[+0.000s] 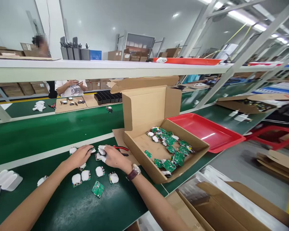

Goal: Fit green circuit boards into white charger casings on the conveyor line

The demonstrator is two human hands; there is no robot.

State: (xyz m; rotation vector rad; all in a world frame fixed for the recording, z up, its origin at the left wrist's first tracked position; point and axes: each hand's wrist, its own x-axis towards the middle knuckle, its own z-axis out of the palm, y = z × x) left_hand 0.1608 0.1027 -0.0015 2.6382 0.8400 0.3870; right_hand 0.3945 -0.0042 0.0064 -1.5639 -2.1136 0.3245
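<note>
My left hand (80,156) rests on the green mat with its fingers curled over a small white part (93,150). My right hand (113,157), with white finger cots and a wristwatch, pinches another white plug part (101,150). Red-handled pliers (120,149) lie just beyond it. Several white plug housings (85,175) and a green circuit board (98,189) lie in front of my hands. To the right stands an open cardboard box (137,141) holding several green circuit boards (170,150).
A red tray (221,141) sits right of the box. White shells (4,180) lie at far left. Across the green conveyor (50,130), another person's hands (73,82) work near a black tray (108,96). Cardboard boxes (231,199) stand lower right.
</note>
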